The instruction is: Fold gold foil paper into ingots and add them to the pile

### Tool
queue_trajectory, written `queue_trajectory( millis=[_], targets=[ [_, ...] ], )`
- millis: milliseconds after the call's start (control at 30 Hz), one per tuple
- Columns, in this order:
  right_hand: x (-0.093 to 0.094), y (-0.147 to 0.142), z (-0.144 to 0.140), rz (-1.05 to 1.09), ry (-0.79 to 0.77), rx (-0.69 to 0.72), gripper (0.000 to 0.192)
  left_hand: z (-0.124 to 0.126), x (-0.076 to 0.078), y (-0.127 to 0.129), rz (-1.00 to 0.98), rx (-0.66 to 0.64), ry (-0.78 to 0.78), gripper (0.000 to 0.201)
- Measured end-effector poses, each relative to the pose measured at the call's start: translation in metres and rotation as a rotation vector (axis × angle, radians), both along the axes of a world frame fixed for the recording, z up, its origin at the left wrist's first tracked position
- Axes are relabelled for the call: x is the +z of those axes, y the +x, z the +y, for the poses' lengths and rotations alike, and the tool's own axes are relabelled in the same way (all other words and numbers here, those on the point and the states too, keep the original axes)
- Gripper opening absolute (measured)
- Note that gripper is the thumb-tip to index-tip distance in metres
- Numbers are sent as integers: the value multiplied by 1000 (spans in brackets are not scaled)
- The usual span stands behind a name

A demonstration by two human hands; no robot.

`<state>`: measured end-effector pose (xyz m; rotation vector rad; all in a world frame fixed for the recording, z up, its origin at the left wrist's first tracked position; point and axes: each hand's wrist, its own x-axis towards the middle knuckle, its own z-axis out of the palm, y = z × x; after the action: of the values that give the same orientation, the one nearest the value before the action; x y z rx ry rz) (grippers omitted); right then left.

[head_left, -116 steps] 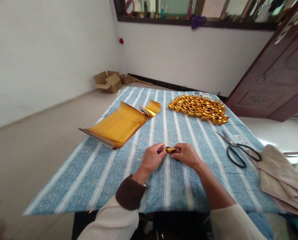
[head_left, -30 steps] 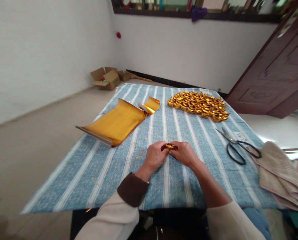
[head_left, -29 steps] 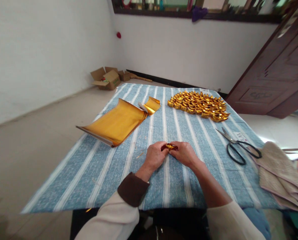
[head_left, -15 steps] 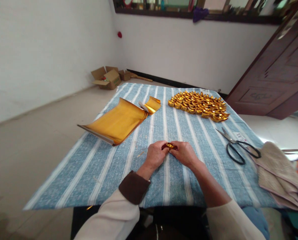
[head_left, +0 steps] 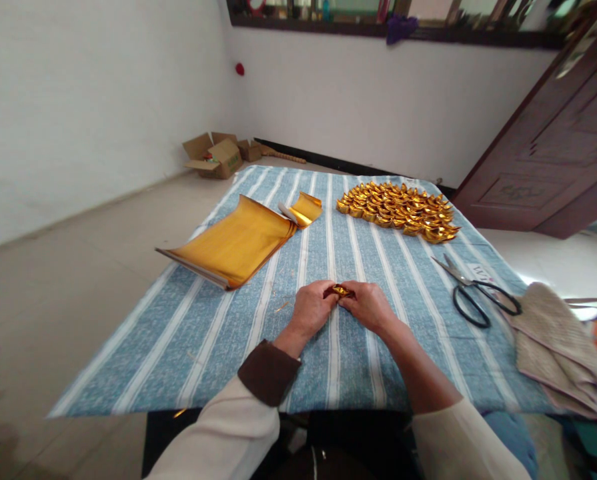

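Both hands, the left hand point(head_left: 312, 310) and the right hand point(head_left: 369, 307), pinch one small gold paper ingot point(head_left: 340, 291) just above the counter point(head_left: 218, 347). It looks half folded. A big pile of finished ingots point(head_left: 398, 210) sits far back. Many gold sheets point(head_left: 233, 243) are left.

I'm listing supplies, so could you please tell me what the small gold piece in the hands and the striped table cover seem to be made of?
The gold piece, pinched between the left hand and right hand, looks like thin foil-faced paper: mirror-bright, sharply creased. The table cover appears to be woven cloth, matte, blue with white stripes.
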<state>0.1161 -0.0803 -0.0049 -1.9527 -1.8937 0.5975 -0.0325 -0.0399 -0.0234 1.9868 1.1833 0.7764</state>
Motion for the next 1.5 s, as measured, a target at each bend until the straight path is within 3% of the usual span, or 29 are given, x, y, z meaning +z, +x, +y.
queue_trajectory(
  millis=[533, 1500],
  targets=[
    [6, -3, -1, -106, -29, -32, 23, -1, 1, 0, 12, 12, 20, 16],
    [5, -2, 2, -110, -33, -28, 27, -1, 2, 2, 39, 21, 30, 10]
  ],
)
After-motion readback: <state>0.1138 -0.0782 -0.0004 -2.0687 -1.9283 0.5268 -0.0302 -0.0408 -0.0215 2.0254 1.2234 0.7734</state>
